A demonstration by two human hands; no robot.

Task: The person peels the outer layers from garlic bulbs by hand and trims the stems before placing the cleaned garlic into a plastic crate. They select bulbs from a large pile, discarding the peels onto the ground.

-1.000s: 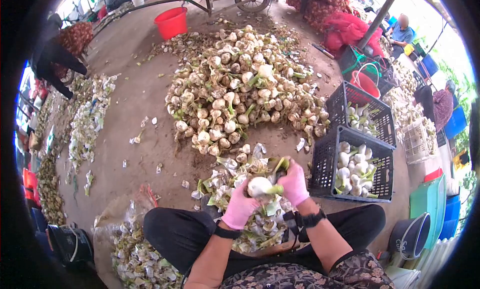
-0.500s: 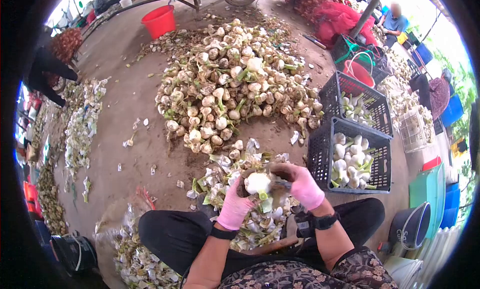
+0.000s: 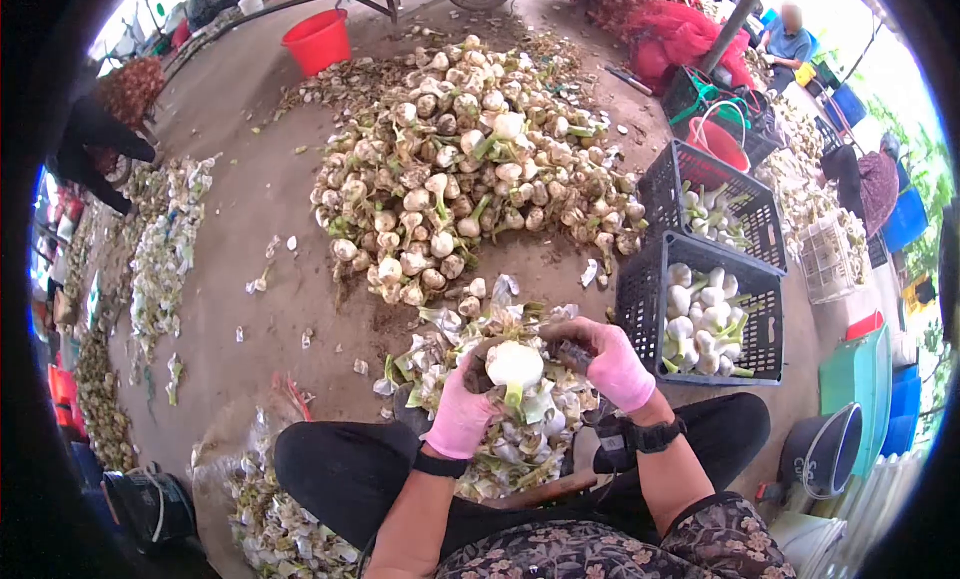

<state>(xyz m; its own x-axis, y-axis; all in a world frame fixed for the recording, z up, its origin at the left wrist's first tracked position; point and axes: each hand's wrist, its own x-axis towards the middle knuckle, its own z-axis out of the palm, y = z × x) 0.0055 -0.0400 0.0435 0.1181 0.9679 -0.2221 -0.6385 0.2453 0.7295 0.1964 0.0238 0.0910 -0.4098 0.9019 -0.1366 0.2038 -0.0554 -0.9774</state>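
Note:
My left hand [image 3: 468, 407], in a pink glove with dirt-darkened fingers, is wrapped round a white garlic bulb [image 3: 515, 363] whose green stem points down toward me. Just right of the bulb is my right hand [image 3: 606, 367], gloved the same way. Its fingers are curled, and a small dark object in them is too blurred to name. Beneath both hands lies a heap of peeled garlic skins [image 3: 535, 444] between my legs. A large pile of untrimmed garlic [image 3: 470, 169] rises in front of me.
Right of my hands stands a black crate [image 3: 700, 372] of cleaned garlic, with a second black crate [image 3: 765, 214] behind it. A red bucket [image 3: 318, 44] stands beyond the pile. A dark bucket [image 3: 832, 449] is at far right. Other people sit or stand farther off.
My right hand has shifted slightly right, away from the bulb. In my left hand, the bulb has turned a little, its stem now pointing more directly toward me.

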